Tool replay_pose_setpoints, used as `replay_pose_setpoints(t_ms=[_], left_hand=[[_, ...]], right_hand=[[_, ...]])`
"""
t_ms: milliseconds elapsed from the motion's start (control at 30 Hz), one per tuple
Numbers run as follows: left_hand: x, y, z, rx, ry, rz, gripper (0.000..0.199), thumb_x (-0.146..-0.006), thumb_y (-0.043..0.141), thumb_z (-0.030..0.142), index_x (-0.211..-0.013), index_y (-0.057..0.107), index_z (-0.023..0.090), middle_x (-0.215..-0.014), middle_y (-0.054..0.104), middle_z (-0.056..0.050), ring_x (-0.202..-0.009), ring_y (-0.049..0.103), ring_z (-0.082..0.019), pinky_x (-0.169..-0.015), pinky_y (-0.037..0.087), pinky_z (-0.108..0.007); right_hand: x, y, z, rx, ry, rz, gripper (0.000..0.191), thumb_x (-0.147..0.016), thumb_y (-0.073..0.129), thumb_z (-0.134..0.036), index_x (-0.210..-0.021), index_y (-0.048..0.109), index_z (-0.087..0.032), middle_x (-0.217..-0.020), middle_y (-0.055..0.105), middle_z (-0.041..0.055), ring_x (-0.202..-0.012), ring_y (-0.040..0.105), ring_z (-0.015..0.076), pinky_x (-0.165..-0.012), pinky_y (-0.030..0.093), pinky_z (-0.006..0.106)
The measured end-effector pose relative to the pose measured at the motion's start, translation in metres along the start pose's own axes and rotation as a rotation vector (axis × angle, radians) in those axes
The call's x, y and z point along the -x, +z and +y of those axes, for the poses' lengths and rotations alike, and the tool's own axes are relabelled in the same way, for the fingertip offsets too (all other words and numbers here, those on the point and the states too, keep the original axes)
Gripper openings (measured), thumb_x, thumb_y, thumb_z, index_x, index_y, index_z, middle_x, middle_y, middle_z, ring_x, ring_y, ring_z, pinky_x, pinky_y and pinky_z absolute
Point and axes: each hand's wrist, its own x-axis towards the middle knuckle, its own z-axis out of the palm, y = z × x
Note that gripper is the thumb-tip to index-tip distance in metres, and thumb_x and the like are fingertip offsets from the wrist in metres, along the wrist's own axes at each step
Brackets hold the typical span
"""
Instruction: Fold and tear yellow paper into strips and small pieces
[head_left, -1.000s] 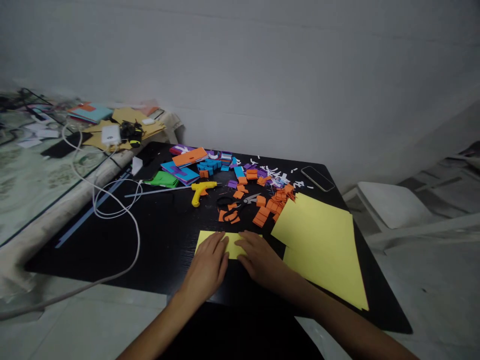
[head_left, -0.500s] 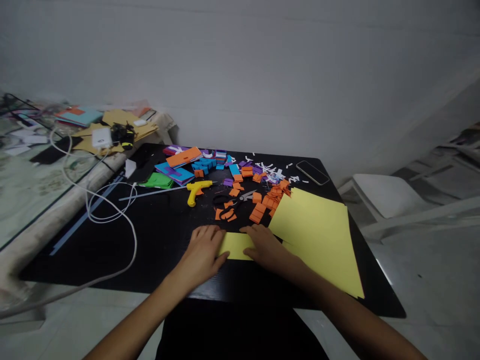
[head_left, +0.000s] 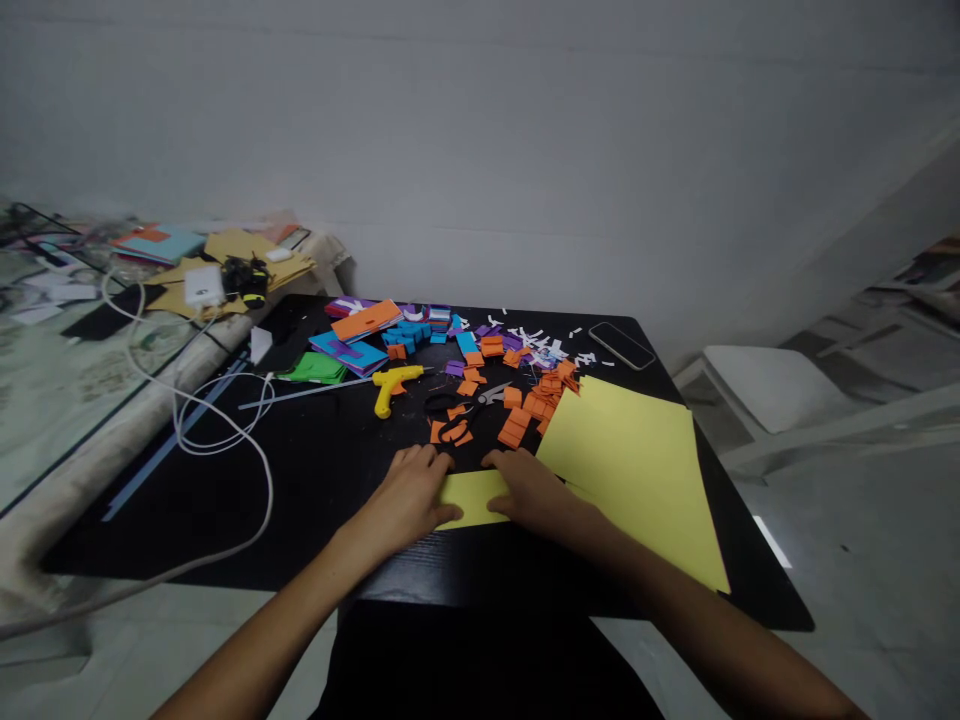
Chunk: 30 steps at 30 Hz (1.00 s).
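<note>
A small folded-looking piece of yellow paper lies near the table's front edge, between my two hands. My left hand grips its left end, thumb on the near side and fingers curled over the far edge. At the right end my right hand holds it the same way, thumb on top of the paper. Just beyond the hands rest black-handled scissors among orange paper pieces. Large yellow sheets lie right of my right hand, under or beside its wrist.
A yellow glue gun lies left of the scissors. Behind are folded blue paper, green paper, white scraps and a phone. A white cable loops across the black table's left side. A white chair stands right.
Both hands still hold the yellow paper. Its left end has tilted slightly toward me, and the left thumb has shifted a little. The other things have stayed in place.
</note>
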Motion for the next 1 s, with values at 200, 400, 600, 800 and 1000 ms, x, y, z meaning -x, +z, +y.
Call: replay_pose_setpoints(t_ms=[200, 400, 600, 800, 1000], left_hand=[[-0.002, -0.001, 0.004, -0.026, 0.015, -0.022, 0.021, -0.088, 0.077, 0.03, -0.097, 0.062, 0.019, -0.104, 0.064, -0.008, -0.098, 0.06, -0.031, -0.086, 0.048, -0.044], [-0.004, -0.004, 0.008, -0.04, -0.043, -0.109, 0.026, -0.09, 0.075, 0.031, -0.107, 0.063, 0.016, -0.107, 0.065, -0.011, -0.102, 0.062, -0.033, -0.09, 0.049, -0.045], [-0.008, -0.008, 0.012, -0.015, -0.07, -0.143, 0.028, -0.088, 0.077, 0.031, -0.108, 0.065, 0.015, -0.11, 0.066, -0.012, -0.106, 0.061, -0.034, -0.093, 0.049, -0.046], [-0.008, -0.011, 0.013, -0.041, 0.023, -0.014, 0.002, -0.094, 0.065, 0.018, -0.095, 0.063, 0.018, -0.099, 0.067, -0.009, -0.094, 0.062, -0.028, -0.083, 0.05, -0.04], [0.006, -0.014, 0.015, -0.085, 0.166, 0.265, 0.014, -0.1, 0.049, 0.013, -0.102, 0.062, 0.018, -0.101, 0.068, -0.009, -0.089, 0.062, -0.026, -0.078, 0.051, -0.041]], right_hand=[[-0.001, -0.001, 0.001, 0.05, -0.035, 0.066, 0.036, -0.078, 0.084, -0.014, -0.109, 0.066, -0.017, -0.117, 0.062, 0.0131, -0.117, 0.055, 0.0304, -0.102, 0.046, 0.04], [0.0, -0.001, -0.001, 0.053, -0.034, 0.045, 0.042, -0.082, 0.081, -0.014, -0.119, 0.063, -0.017, -0.122, 0.064, 0.0134, -0.117, 0.059, 0.03, -0.101, 0.044, 0.039], [-0.005, -0.003, -0.001, 0.06, -0.022, -0.019, 0.041, -0.082, 0.083, -0.017, -0.119, 0.065, -0.017, -0.114, 0.068, 0.0118, -0.111, 0.061, 0.0297, -0.095, 0.043, 0.038], [-0.005, -0.004, -0.002, 0.107, -0.134, 0.169, 0.018, -0.083, 0.074, -0.008, -0.095, 0.064, -0.017, -0.105, 0.065, 0.0093, -0.103, 0.059, 0.0258, -0.09, 0.044, 0.035], [0.009, 0.004, 0.006, 0.079, -0.379, 0.49, 0.027, -0.092, 0.049, 0.003, -0.098, 0.065, -0.017, -0.098, 0.069, 0.0092, -0.092, 0.062, 0.0224, -0.085, 0.049, 0.034]])
